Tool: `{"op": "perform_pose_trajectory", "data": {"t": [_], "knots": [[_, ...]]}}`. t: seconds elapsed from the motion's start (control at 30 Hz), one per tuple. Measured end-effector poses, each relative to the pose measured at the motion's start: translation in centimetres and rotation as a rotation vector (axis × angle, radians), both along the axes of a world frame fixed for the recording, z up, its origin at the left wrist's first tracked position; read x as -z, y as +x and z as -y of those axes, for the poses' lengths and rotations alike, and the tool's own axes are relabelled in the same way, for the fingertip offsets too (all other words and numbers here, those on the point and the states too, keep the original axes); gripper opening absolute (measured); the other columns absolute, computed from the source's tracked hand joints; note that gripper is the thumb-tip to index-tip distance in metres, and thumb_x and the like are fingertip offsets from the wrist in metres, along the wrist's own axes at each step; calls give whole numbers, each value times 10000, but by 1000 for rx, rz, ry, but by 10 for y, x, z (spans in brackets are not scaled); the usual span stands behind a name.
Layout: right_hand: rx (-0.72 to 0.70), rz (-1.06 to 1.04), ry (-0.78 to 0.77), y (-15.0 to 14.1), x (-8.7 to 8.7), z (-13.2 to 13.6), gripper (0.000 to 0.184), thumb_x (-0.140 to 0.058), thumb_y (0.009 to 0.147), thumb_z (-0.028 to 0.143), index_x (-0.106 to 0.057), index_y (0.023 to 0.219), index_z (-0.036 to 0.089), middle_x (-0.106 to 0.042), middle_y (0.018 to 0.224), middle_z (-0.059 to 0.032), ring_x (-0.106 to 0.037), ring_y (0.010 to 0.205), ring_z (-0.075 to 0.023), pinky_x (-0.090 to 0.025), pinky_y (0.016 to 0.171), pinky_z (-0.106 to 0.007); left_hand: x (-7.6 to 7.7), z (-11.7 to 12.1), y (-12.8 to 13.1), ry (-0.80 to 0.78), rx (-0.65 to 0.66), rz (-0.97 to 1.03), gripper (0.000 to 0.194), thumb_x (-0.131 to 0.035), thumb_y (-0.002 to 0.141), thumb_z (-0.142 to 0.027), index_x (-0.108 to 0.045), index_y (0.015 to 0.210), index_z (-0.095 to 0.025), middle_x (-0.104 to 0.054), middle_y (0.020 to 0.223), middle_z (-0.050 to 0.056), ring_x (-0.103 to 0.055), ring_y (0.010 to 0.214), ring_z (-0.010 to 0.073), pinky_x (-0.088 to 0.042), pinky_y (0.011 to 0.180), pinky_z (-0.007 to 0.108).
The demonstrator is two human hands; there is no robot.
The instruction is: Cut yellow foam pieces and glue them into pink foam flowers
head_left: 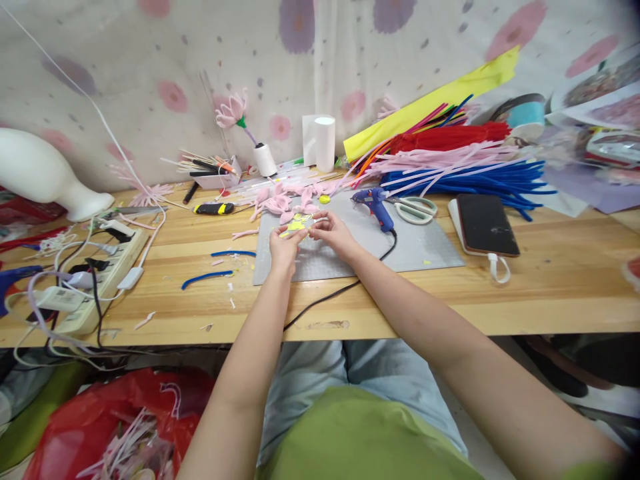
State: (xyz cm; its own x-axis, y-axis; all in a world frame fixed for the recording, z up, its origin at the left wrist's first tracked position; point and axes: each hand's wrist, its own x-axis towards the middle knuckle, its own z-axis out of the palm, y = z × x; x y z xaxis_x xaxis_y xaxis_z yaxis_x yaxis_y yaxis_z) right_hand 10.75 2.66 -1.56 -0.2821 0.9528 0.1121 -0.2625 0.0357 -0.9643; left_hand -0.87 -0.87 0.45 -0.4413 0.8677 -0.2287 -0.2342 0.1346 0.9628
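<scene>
Green shirt (370, 433) lies nearest us, close to the table (170, 317), presumably so both forearms reach the mat (430, 252); our left hand (285, 249) and right hand (334, 235) meet over it, fingertips nearly touching, thumbs and fingers drawn in as for fine handling; whether either pinches anything we cannot tell, the detail being too small; yellow pieces (296, 225) sit at the mat's left part, just beyond the left fingertips, probably for short reach; pink petals (277, 203) are heaped behind them; the glue gun (376, 208) lies on the mat at right, handle toward us, we judge for easy grasping, its cord (325, 296) passing beneath the right forearm; scissors (416, 210) lie just beside it; bundled stems (465, 175) rest at the back, perhaps to free the front; a pink flower (233, 111) stands upright in a white spool (265, 160), which seems to serve as vase; below at left, a red bag (65, 427) gapes with scraps inside, likely placed there to catch offcuts.
</scene>
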Motion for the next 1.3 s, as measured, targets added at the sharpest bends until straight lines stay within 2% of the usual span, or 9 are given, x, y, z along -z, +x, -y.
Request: {"op": "perform_pose_trajectory", "data": {"t": [0.17, 0.37, 0.47, 0.8, 0.97, 1.07, 1.17, 1.3], "knots": [[-11, -5, -1, 1, -1, 1, 461, -731, 533, 326, -441, 876, 221, -589, 659, 69, -539, 602, -93, -437, 642, -275, 0, -1, 1, -33, 6, 16, 562, -790, 550, -159, -447, 994, -169, -685, 814, 47, -645, 729, 137, -376, 520, 194], [-9, -26, -38, -2, 1, 1, 493, -727, 523, 288, -424, 906, 217, -596, 668, 71, -554, 623, -94, -435, 665, -269, 6, -6, 3, -13, -37, 108, 474, -767, 589, -173, -468, 956, -167, -645, 773, 5, -594, 626, 81, -352, 502, 178], [4, 4, -4, -8, 5, 0, 499, -725, 520, 277, -415, 906, 219, -583, 653, 80, -562, 637, -97, -429, 678, -267, 7, -6, 4, 19, -49, 150, 437, -751, 603, -150, -472, 940, -164, -639, 752, -7, -573, 598, 63, -335, 509, 173], [118, 76, 54, -15, 9, 1, 450, -693, 568, 304, -405, 906, 230, -588, 653, 82, -558, 627, -108, -428, 671, -283, 8, -5, 4, 32, -49, 171, 476, -756, 588, -161, -472, 969, -174, -643, 787, -2, -575, 632, 70, -333, 525, 180], [138, 64, 60, -15, 8, -1, 409, -679, 548, 295, -409, 849, 229, -564, 633, 86, -547, 620, -105, -431, 671, -284, 1, -2, 3, -23, -7, 147, 503, -760, 573, -214, -505, 1006, -186, -629, 787, -9, -567, 648, 74, -336, 515, 175], [126, 43, 45, -14, 8, -2, 416, -689, 527, 288, -412, 832, 231, -556, 629, 92, -540, 619, -104, -431, 674, -287, -7, 1, 0, -37, 58, 219, 417, -733, 589, -257, -543, 955, -190, -651, 837, 3, -558, 646, 68, -340, 500, 173], [104, 26, 11, -12, 8, -1, 423, -700, 506, 275, -416, 816, 225, -553, 618, 91, -533, 608, -98, -423, 662, -279, -9, 1, -4, 14, 87, 299, 294, -685, 640, -291, -573, 890, -184, -661, 887, 12, -526, 605, 47, -332, 481, 163], [29, 2, -58, -9, 7, 0, 446, -710, 503, 282, -416, 832, 222, -564, 615, 91, -539, 583, -96, -421, 639, -277, -2, -1, -10, 37, 7, 149, 208, -698, 643, -283, -627, 792, -157, -596, 720, -12, -416, 496, 20, -286, 442, 160]]}}
